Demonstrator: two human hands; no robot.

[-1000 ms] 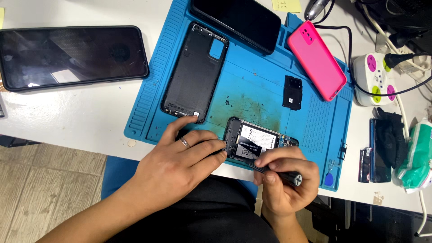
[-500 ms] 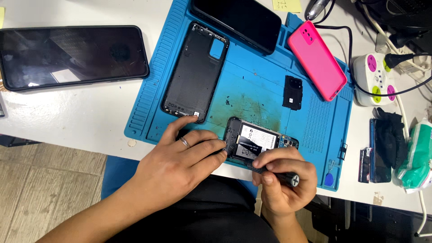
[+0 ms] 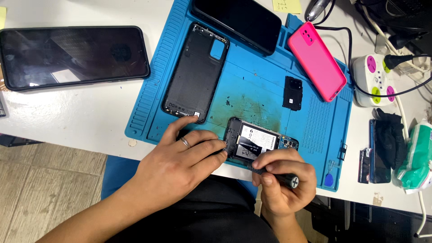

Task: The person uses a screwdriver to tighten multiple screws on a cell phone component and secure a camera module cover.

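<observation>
While the left hand presses its fingertips against the left end of the opened phone, steadying it without a full grasp, the right hand is clenched around a screwdriver laid across the phone's near edge. That phone lies at the front edge of the blue mat, its battery exposed. Just beyond the left hand rests a black back cover. Farther back lie a dark phone and a pink phone, with a small black part between. Off the mat, a large phone lies on the white table, and a power strip sits to the right.
</observation>
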